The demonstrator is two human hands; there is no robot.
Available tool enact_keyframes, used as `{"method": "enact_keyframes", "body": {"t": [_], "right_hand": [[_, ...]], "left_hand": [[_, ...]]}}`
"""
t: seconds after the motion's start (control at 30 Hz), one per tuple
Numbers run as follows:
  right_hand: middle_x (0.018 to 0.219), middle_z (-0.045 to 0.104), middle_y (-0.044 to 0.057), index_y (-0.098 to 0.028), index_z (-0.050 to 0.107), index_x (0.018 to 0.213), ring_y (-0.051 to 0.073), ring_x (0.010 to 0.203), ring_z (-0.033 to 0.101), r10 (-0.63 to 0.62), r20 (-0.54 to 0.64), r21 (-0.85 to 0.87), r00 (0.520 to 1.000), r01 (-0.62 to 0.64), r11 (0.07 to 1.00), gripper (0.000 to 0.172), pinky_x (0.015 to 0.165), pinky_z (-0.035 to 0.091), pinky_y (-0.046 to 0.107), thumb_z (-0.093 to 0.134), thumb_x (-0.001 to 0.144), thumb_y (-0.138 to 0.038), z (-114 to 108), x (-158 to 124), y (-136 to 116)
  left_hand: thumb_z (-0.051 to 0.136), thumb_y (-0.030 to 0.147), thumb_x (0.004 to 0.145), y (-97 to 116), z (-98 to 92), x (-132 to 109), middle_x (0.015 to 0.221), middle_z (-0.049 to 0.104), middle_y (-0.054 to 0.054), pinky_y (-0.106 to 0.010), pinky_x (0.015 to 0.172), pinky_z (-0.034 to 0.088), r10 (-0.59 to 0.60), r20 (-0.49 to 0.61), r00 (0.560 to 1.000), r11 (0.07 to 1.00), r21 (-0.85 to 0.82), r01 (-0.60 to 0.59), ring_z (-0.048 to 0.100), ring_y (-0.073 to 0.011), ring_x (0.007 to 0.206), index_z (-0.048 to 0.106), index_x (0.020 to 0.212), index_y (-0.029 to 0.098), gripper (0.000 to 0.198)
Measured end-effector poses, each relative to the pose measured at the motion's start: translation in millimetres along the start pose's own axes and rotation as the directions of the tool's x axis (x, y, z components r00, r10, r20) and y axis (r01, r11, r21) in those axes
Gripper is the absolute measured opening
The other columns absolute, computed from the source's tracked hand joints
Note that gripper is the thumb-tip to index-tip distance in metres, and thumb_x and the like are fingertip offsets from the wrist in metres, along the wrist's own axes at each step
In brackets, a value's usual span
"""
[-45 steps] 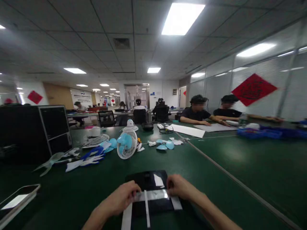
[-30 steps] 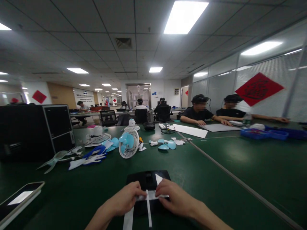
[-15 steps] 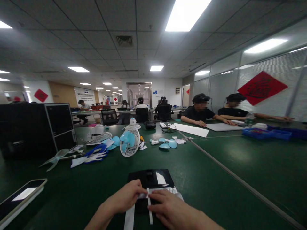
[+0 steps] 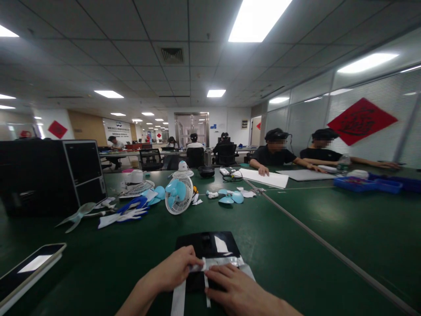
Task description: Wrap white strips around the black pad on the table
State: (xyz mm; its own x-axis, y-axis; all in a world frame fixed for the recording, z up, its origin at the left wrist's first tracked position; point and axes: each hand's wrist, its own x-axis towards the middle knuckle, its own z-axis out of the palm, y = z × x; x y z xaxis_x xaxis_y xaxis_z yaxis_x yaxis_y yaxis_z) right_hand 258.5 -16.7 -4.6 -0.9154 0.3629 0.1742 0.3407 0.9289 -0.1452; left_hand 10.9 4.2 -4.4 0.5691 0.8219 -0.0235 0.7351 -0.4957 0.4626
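A glossy black panel (image 4: 194, 242) is laid flat on the green table (image 4: 279, 245), under the fingers of both hands. It is crossed by a silvery band (image 4: 213, 261), its long axis set left to right; from this band a narrow white strip (image 4: 208, 301) is run toward the body. The left hand (image 4: 173, 270) is held at the crossing, thumb and forefinger brought close together; whether anything is pinched cannot be told. The right hand (image 4: 233, 286) is laid over the band just right of the crossing, fingers slightly spread. Far right, small reddish pieces (image 4: 354, 180) are held in a blue tray (image 4: 353, 188).
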Motion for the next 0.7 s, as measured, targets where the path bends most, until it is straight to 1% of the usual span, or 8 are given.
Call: {"method": "enact_keyframes", "body": {"t": [0.17, 0.27, 0.43, 0.53, 0.63, 0.7], "right_hand": [[0.145, 0.041, 0.008, -0.027, 0.051, 0.131, 0.025, 0.132, 0.035, -0.001, 0.005, 0.002, 1.000, 0.001, 1.000, 0.041, 0.107, 0.030, 0.044, 0.045, 0.090, -0.026, 2.7, -0.1, 1.2], [0.146, 0.039, 0.008, -0.026, 0.053, 0.130, 0.025, 0.133, 0.033, -0.006, -0.001, 0.018, 1.000, 0.006, 1.000, 0.042, 0.108, 0.029, 0.044, 0.047, 0.088, -0.023, 3.4, -1.3, 2.6], [0.145, 0.041, 0.008, -0.026, 0.057, 0.126, 0.026, 0.133, 0.033, -0.047, 0.017, 0.047, 0.999, 0.046, 0.998, 0.042, 0.107, 0.029, 0.044, 0.048, 0.085, -0.020, 1.4, -2.2, 2.4], [0.144, 0.043, 0.009, -0.024, 0.051, 0.132, 0.025, 0.132, 0.036, -0.033, 0.022, 0.083, 0.999, 0.031, 0.996, 0.046, 0.107, 0.029, 0.043, 0.048, 0.086, -0.023, 0.0, -0.9, -0.1], [0.142, 0.045, 0.011, -0.017, 0.042, 0.138, 0.024, 0.129, 0.040, 0.011, 0.039, 0.126, 0.999, -0.016, 0.992, 0.053, 0.108, 0.029, 0.040, 0.050, 0.088, -0.030, 1.1, 0.9, -0.8], [0.139, 0.048, 0.012, -0.016, 0.044, 0.136, 0.024, 0.128, 0.042, 0.005, 0.054, 0.133, 0.999, -0.012, 0.991, 0.052, 0.108, 0.029, 0.038, 0.051, 0.087, -0.032, 3.4, 1.8, 0.1]], "left_hand": [[0.037, 0.008, 0.083, 2.3, -1.4, -0.4, 0.104, 0.051, 0.000, -0.026, 0.086, 0.037, -0.001, 0.006, 1.000, 1.000, -0.006, 0.001, 0.048, -0.0150, 0.096, 0.058, 0.118, 0.035, 0.049], [0.037, 0.007, 0.082, 3.9, -2.8, -0.7, 0.104, 0.052, 0.000, -0.027, 0.087, 0.036, 0.001, 0.010, 1.000, 1.000, -0.007, -0.001, 0.048, -0.0150, 0.097, 0.058, 0.119, 0.036, 0.052], [0.037, 0.007, 0.082, 4.1, -2.6, -0.5, 0.105, 0.052, 0.000, -0.026, 0.088, 0.036, 0.009, 0.009, 1.000, 1.000, -0.002, -0.009, 0.048, -0.0151, 0.098, 0.058, 0.119, 0.035, 0.051], [0.038, 0.007, 0.081, 4.6, -1.8, 0.1, 0.104, 0.053, 0.000, -0.026, 0.088, 0.037, 0.001, 0.002, 1.000, 1.000, -0.004, -0.001, 0.049, -0.0150, 0.098, 0.060, 0.116, 0.033, 0.050], [0.038, 0.006, 0.080, 5.0, -1.3, 0.5, 0.102, 0.054, 0.000, -0.026, 0.088, 0.037, 0.005, -0.012, 1.000, 1.000, -0.005, -0.005, 0.049, -0.0147, 0.096, 0.061, 0.115, 0.032, 0.049], [0.038, 0.008, 0.081, 4.6, -0.9, 0.6, 0.102, 0.054, -0.001, -0.026, 0.087, 0.037, 0.013, -0.012, 1.000, 1.000, 0.001, -0.013, 0.049, -0.0146, 0.095, 0.061, 0.115, 0.031, 0.047]]}}
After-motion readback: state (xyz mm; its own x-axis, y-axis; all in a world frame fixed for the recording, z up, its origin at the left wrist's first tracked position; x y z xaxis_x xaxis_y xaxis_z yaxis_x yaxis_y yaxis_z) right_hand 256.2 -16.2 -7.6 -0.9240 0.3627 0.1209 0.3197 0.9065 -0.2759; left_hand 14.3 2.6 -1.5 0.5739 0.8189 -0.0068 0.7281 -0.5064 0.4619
